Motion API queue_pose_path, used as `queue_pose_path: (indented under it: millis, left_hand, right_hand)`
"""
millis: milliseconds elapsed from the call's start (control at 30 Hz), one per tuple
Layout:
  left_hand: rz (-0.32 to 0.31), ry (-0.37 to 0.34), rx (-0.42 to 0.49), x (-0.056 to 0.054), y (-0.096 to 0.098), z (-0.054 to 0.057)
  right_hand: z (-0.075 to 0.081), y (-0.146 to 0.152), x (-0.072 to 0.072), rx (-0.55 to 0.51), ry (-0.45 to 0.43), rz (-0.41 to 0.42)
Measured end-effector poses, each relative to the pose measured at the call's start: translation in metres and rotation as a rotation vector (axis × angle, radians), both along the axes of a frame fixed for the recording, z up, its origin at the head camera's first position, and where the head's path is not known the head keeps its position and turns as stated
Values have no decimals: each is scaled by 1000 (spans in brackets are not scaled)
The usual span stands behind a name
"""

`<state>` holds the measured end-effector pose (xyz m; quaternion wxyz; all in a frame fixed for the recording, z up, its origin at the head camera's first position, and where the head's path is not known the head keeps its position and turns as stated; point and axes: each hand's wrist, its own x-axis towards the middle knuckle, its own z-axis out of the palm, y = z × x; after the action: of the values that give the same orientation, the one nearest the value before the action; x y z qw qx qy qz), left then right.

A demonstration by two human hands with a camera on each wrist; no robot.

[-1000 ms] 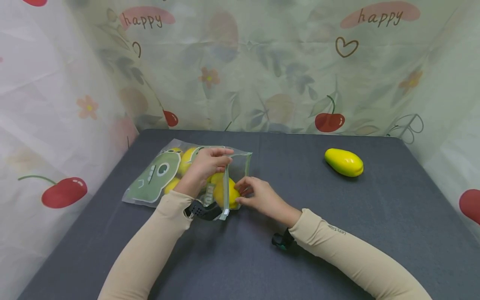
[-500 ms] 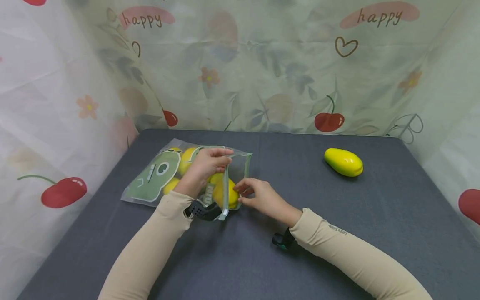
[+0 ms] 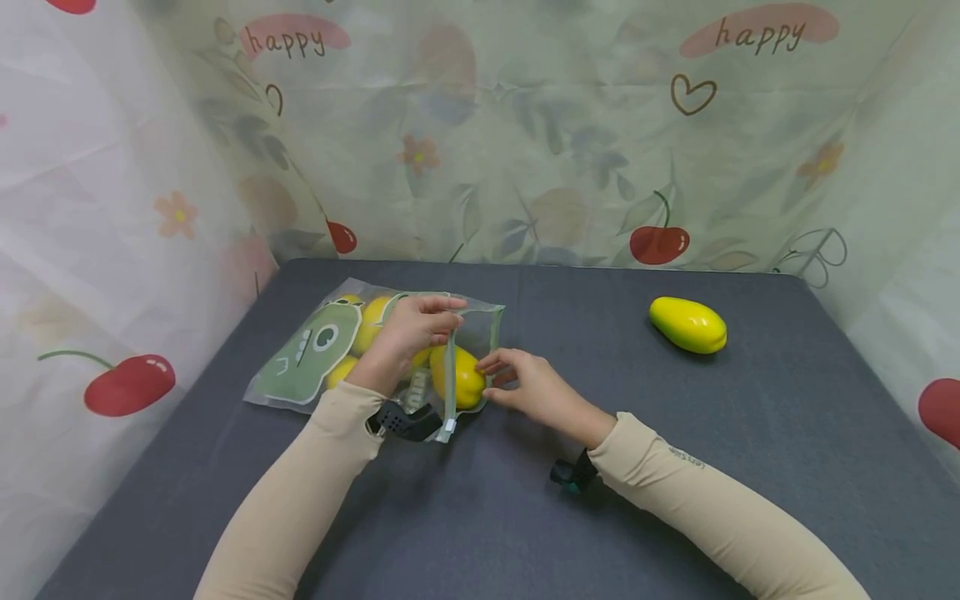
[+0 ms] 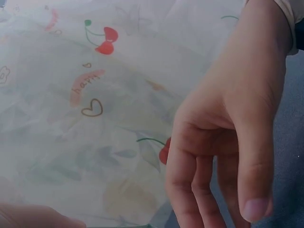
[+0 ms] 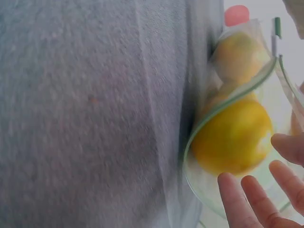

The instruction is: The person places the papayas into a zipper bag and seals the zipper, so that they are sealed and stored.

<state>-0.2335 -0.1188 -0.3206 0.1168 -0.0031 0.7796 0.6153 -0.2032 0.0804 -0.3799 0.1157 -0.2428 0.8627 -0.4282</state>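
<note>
On the left of the table lies a clear zip bag (image 3: 288, 390) with green dinosaur prints, holding several yellow fruits. My left hand (image 3: 414, 333) pinches the upper edge of its mouth, which gapes to the right. A smooth yellow fruit (image 3: 467, 382) sits just inside the mouth, below the left hand. My right hand (image 3: 531, 385) is beside this fruit, fingers loosely bent and thumb apart. In the right wrist view, spread fingers (image 5: 237, 202) are close to the fruit (image 5: 232, 137); contact is unclear. The left wrist view mostly shows the right hand (image 4: 232, 114).
A long yellow fruit (image 3: 687, 325), shaped like a mango, lies alone at the back right. Dark cloth covers the table (image 3: 480, 517). Printed curtains (image 3: 517, 150) hang behind it and on both sides.
My right hand has drawn slightly right and away from me. The fruit at the bag's mouth has shifted slightly the same way. My left hand stays in place.
</note>
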Motion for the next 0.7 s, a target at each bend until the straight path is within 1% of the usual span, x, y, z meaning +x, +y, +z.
queue_pose_path:
  millis: [233,367,567,700]
  left_hand:
    - [7,-2,5,1,1,-1]
    - [1,5,6,1,1,-1]
    - [-9,-4,11,1,0,0]
    - [-10,-5,14,1,0,-1]
  right_hand:
    - [11,15,-2,-5,-20,-59]
    - [20,27,-3,-23,-4,-102]
    - [36,52,-7,-51,12,-171]
    - [48,71,-10,-99,32,-214]
